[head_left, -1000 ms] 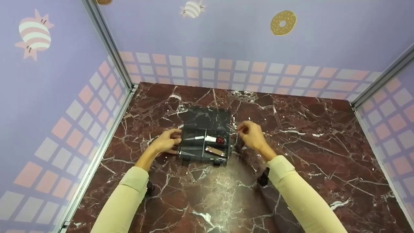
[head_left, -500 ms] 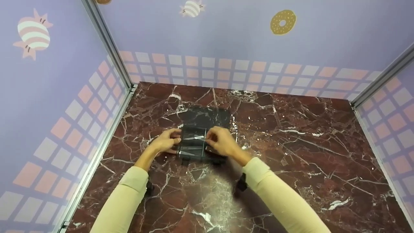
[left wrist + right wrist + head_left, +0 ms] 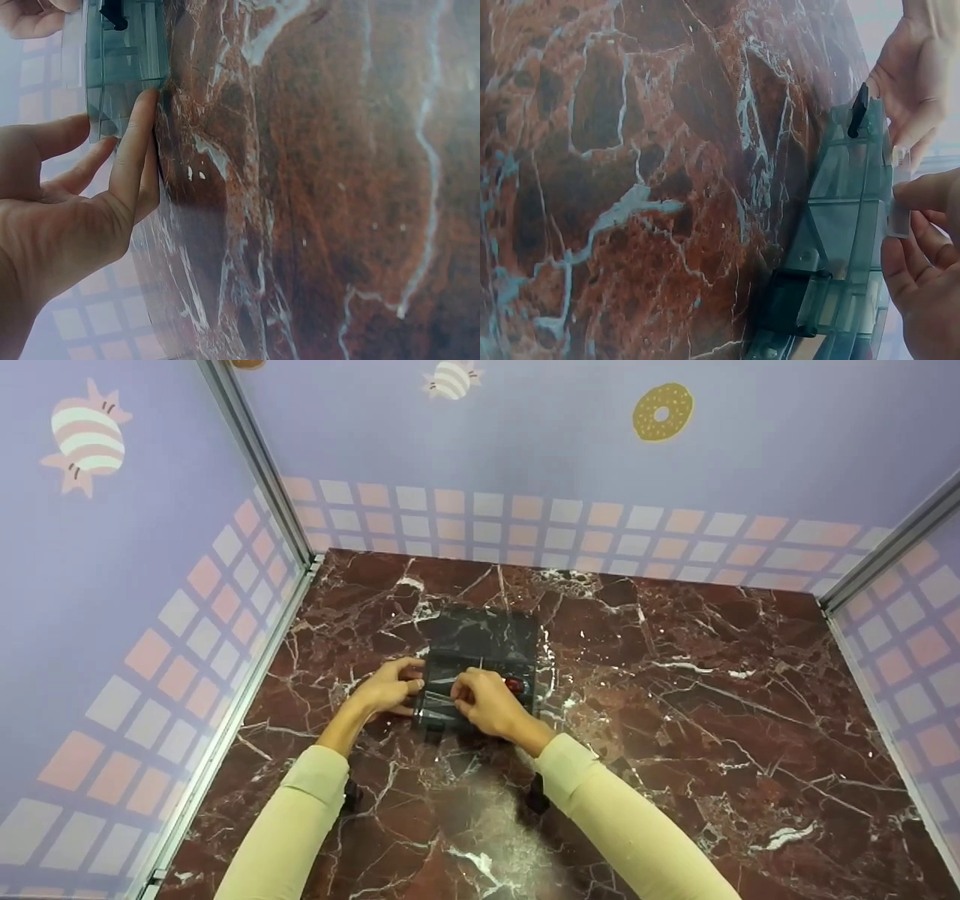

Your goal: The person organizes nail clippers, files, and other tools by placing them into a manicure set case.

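Observation:
A dark see-through compartment box [image 3: 531, 701] lies on the table with its lid [image 3: 487, 631] folded back. My left hand [image 3: 386, 688] rests against the box's left end with fairly straight, spread fingers; the left wrist view shows its fingertips [image 3: 148, 99] at the wall. Above the compartments, my right hand [image 3: 489, 703] pinches a small clear plastic strip [image 3: 899, 199] between thumb and fingers. It covers part of the box in the head view. A dark red piece [image 3: 514, 685] shows in the right compartment, and the brown piece [image 3: 808, 348] shows through the wall in the right wrist view.
The table [image 3: 675, 720] is dark red marble with white veins. Patterned panels [image 3: 562, 442] stand at the back and both sides, joined by metal corner posts [image 3: 259, 457]. Black latches [image 3: 795, 300] jut from the box's near side.
My right hand has come in from right of the box to over its middle, carrying the clear strip leftward. My left hand stays at the box's left end.

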Demonstrator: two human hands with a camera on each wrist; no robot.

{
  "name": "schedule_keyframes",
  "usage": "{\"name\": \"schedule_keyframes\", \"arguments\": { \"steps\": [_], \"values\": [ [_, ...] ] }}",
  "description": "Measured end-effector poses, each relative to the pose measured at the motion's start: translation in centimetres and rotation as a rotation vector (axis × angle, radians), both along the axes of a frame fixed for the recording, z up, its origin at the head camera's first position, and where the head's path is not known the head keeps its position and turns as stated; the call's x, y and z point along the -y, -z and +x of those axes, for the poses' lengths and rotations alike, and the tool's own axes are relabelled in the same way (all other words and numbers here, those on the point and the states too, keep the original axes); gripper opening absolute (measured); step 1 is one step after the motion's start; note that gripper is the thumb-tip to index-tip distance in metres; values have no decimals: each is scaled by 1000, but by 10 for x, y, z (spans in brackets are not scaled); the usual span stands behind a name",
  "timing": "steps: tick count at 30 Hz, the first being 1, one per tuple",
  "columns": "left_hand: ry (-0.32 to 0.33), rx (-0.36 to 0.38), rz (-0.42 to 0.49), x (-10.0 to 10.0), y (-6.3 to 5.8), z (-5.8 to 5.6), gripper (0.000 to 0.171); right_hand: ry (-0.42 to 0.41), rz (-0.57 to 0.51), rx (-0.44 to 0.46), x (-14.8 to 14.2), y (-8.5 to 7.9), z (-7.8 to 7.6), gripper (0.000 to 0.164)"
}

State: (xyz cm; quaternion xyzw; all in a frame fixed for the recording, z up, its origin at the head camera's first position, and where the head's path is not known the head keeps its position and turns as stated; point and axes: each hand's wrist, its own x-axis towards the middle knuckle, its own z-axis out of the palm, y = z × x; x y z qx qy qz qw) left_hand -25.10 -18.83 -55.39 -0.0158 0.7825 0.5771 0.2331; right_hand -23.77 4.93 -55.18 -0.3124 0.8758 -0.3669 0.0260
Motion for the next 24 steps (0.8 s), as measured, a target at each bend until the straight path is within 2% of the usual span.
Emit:
{"name": "schedule_keyframes", "arguments": {
  "steps": [12,18,21,24],
  "values": [
    [2,-13,-11,-4,2,-4,53,19,-21,-23,-3,0,0,7],
    [-32,-67,-73,-6,-1,2,49,-20,-51,-59,-20,-7,1,15],
    [-39,-189,-239,-9,-6,7,46,-57,-48,-59,-37,-15,1,21],
    [-43,-353,-484,-19,-17,13,48,-76,-31,-36,-57,-28,1,28]
  ]
}}
